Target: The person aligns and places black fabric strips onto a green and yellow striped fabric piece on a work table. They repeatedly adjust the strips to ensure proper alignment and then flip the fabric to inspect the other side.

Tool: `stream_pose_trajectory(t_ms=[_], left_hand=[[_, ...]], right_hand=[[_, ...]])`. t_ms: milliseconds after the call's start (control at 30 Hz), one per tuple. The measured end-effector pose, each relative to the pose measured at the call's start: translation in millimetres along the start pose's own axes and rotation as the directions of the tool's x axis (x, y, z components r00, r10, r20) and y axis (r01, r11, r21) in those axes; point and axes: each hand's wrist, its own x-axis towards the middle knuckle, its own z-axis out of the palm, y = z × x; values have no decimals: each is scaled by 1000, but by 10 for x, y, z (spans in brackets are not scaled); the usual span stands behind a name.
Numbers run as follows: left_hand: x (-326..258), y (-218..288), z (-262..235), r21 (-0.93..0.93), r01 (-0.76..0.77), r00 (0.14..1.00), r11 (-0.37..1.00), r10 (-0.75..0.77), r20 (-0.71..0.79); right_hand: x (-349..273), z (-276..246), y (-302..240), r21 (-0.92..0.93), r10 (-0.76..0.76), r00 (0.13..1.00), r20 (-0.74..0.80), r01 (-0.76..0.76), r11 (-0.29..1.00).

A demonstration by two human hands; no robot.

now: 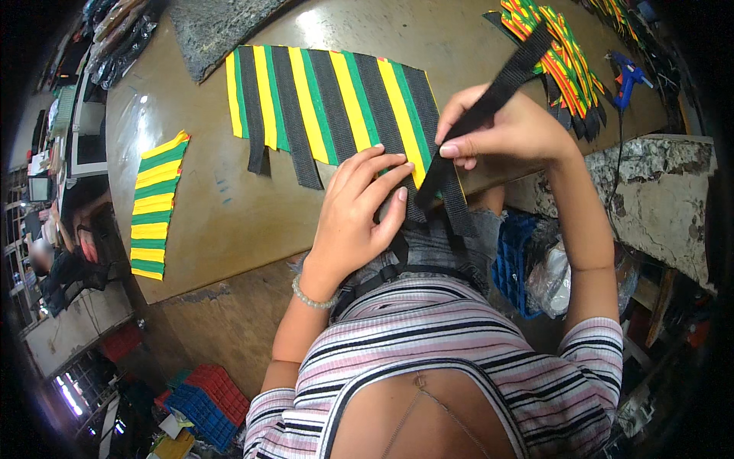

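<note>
On the brown table (206, 199), striped panel (329, 99) lies at the near edge | left hand (358, 203) open across its lower border, seemingly steadying it, hiding some stripes | right hand (511, 126) pinches black strap (489, 98), perhaps for control | strap overlaps view of striped bundle (573, 73); blue glue gun (630, 77) beyond; smaller striped piece (157, 208) left, apart

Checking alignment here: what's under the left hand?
The yellow, green and black striped panel shows beyond the left hand and apparently continues beneath; whatever lies directly under it is covered.
</note>
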Motion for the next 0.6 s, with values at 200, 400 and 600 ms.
stream_pose_trajectory(t_ms=[200, 400, 600], left_hand=[[-39, -38, 86, 113, -20, 1000, 993, 19, 10], [-69, -55, 95, 126, -51, 999, 991, 53, -7], [-81, -83, 103, 94, -81, 997, 992, 81, -1]], right_hand=[[414, -203, 74, -124, 65, 975, 214, -39, 992], [671, -179, 135, -402, 139, 967, 212, -43, 915], [705, -177, 210, -438, 123, 975, 187, -29, 898]])
